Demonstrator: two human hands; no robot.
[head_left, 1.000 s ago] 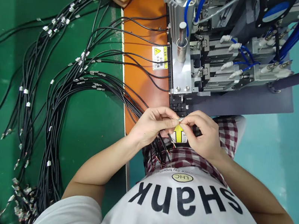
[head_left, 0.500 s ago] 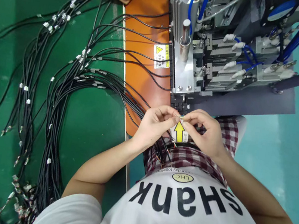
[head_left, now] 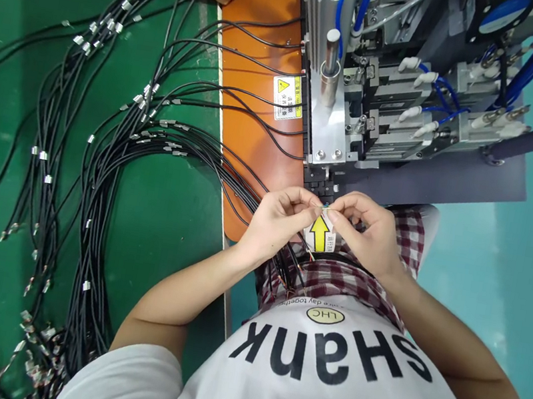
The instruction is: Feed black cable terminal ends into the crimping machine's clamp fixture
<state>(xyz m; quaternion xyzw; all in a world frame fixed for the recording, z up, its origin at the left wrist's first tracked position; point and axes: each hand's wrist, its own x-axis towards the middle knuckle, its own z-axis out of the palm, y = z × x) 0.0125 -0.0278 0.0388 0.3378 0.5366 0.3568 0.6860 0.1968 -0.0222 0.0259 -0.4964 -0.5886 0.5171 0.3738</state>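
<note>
Black cables [head_left: 239,186], maroon-white checked cloth [head_left: 334,281]

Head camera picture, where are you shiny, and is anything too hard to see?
In the head view, pale glare streaks the blue-green floor; in the same head view, the machine's metal plate gleams; also in the head view, the left hand and right hand look fairly sharp, but the thin wires between them are too small to see clearly.

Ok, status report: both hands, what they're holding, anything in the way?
Left hand and right hand close together, pinching fine wires. Nothing seen blocking them. Black cables run beneath left hand, machine just ahead.
</note>
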